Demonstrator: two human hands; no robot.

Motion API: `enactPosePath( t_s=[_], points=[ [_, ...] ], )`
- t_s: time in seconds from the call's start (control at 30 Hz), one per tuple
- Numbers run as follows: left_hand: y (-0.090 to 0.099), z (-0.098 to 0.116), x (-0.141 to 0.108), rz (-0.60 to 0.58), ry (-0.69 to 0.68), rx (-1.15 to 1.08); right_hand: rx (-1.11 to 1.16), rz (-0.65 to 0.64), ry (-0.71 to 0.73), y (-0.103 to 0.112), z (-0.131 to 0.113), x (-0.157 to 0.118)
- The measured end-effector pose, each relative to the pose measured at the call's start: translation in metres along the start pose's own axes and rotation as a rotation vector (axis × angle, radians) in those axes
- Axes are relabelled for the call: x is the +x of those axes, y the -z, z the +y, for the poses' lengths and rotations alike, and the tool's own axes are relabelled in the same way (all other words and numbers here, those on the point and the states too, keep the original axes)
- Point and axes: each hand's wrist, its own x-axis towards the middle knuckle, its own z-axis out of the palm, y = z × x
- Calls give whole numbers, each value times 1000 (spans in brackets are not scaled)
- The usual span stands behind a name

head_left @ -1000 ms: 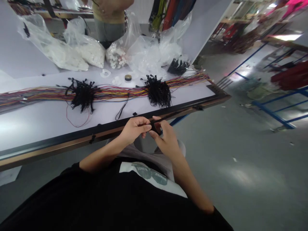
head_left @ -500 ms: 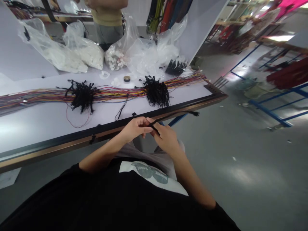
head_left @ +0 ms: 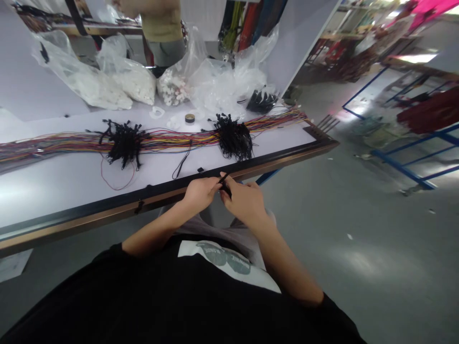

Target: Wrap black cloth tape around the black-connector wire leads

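Just off the table's front edge, my two hands meet over a short length of black cable. My left hand pinches it at the fingertips. My right hand has its fingers closed round it, with the thumb on top; most of the cable is hidden inside. Beyond my hands, a long bundle of coloured wires runs along the table. Two clumps of black connectors and leads, a left clump and a right clump, lie across it. A single black looped lead lies between them.
A roll of black tape is behind the wires. Clear plastic bags of white parts and a bag of black parts line the back panel. A person stands beyond the panel opening. Blue metal frames stand at right.
The black cable's long free end, which stuck out to the right, no longer shows. My hands have drawn closer together at the fingertips, and my left hand has turned over more.
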Motion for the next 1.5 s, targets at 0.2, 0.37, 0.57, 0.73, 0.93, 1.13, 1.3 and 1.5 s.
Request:
enactPosePath(
  t_s=[0.2, 0.37, 0.57, 0.73, 0.93, 1.13, 1.3, 1.5],
  points=[
    [-3, 1, -4, -74, 64, -41, -73, -100, 43, -2, -2, 4],
    [4, -2, -9, -227, 151, -383, -68, -183, 215, -3, 6, 3],
    [4, -1, -16, -343, 234, -583, -65, -117, 378, -8, 10, -3],
    [3, 4, -17, -294, 328, -608, -107, -40, 392, -13, 9, -6],
    [6, 4, -13, -359, 336, -578, -86, -22, 409, -14, 14, -5],
    [4, -3, -15, -451, 283, -451, -57, -74, 377, -14, 14, -7],
    [-2, 6, -16, -347, 353, -439, -46, -108, 318, -16, 6, -8],
    [8, 23, -26, -404, 434, -687, -15, -116, 65, -20, 33, 7]
  ],
)
